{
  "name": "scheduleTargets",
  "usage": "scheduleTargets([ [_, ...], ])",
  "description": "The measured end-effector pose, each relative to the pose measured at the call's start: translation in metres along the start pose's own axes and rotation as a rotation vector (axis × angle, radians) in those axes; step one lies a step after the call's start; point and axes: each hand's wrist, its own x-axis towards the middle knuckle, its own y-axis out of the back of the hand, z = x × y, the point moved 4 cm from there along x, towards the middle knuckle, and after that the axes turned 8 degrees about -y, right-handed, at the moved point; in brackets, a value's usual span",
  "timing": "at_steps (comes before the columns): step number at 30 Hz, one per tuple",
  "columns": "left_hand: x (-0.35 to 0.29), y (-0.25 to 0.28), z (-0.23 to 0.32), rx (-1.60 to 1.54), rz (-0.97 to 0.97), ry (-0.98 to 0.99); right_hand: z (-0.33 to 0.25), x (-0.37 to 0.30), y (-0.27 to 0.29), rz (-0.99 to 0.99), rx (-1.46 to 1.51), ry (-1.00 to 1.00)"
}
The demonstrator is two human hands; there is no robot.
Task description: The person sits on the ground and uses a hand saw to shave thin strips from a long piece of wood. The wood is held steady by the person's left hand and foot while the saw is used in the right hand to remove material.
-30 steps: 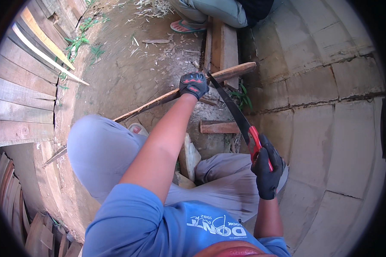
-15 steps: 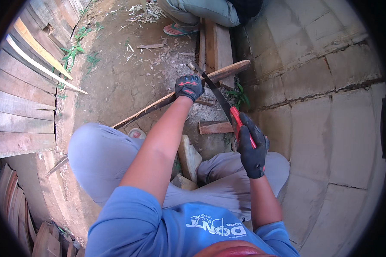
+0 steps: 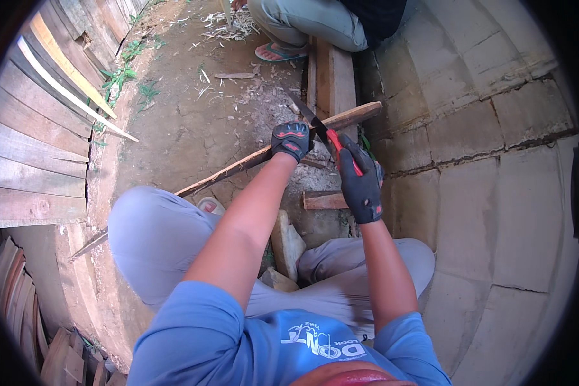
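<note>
Left hand: in the head view, the gloved left hand [image 3: 292,139] has its grip closed around the wooden batten [image 3: 357,114], knuckles upward.
Right hand: the gloved right hand [image 3: 361,177] has its grip wrapped about the red handle of the handsaw [image 3: 316,122].
Handsaw: its dark blade slants up and left across the batten, just right of the left hand.
Batten: runs obliquely from beside the left knee [image 3: 154,241] to past the planks [image 3: 342,80], its right end crossing over them.
Ground: bare brown dirt [image 3: 174,138], with pale wood shavings [image 3: 233,27] heaped near the top and flecks scattered near the blade.
Near the knees: a short wood offcut [image 3: 325,201] and a pale, wedge-like block [image 3: 288,246].
Left side: a plank wall [image 3: 32,170], weeds [image 3: 117,78] along its foot, two pale wooden strips [image 3: 77,98] slanting out; stacked boards [image 3: 26,305] lower down.
Right side: a grey block wall [image 3: 482,212] with dark, cracked joints.
Co-worker: a crouching person [image 3: 309,22] in a green-strapped sandal [image 3: 280,53], cut off by the upper edge.
Hard to make out: the left fingertips are hidden — so is the batten's far end, behind the knee; whether the saw teeth bite the wood cannot be told.
</note>
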Motion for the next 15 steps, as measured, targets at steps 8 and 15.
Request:
scheduleTargets([
  [8, 0.008, 0.017, 0.001, -0.15, -0.139, 0.075, 0.007, 0.068, -0.068, 0.045, -0.045, -0.04],
  [15, 0.0, -0.009, -0.02, -0.005, -0.093, 0.016, -0.013, 0.117, -0.108, -0.035, -0.116, -0.101],
])
